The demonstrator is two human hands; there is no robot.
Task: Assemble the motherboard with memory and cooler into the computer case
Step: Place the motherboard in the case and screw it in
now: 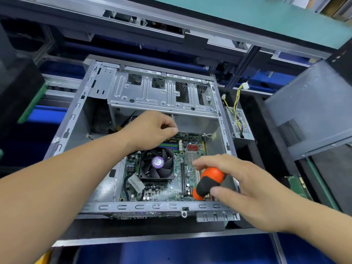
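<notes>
Green motherboard lies flat in the bottom of the open silver metal computer case, near the front edge closest to the person. The case lies on its side on a dark counter, with its open side facing up. At the far end of the case, a shiny metal drive rack with holes and slots sits above the board.

On the board, a square black cooler fan with a round purple sticker in the middle sits left of the middle. Just behind the fan are green and purple memory slots, partly hidden by the left hand. Red plugs sit on the right side of the board. A black cable loops at the front left corner.

The left hand reaches over the far edge of the board. Its fingers are curled and the tips are pressed together, as if pinching something very small, but what is between them cannot be seen. The right hand holds an orange and black screwdriver handle over the front right part of the board. The thumb and fingers curl loosely around it, and the tip of the tool is hidden.

Outside the case on the right, a grey metal box with yellow and black wires stands just beside the case wall. A grey side panel leans further right.
</notes>
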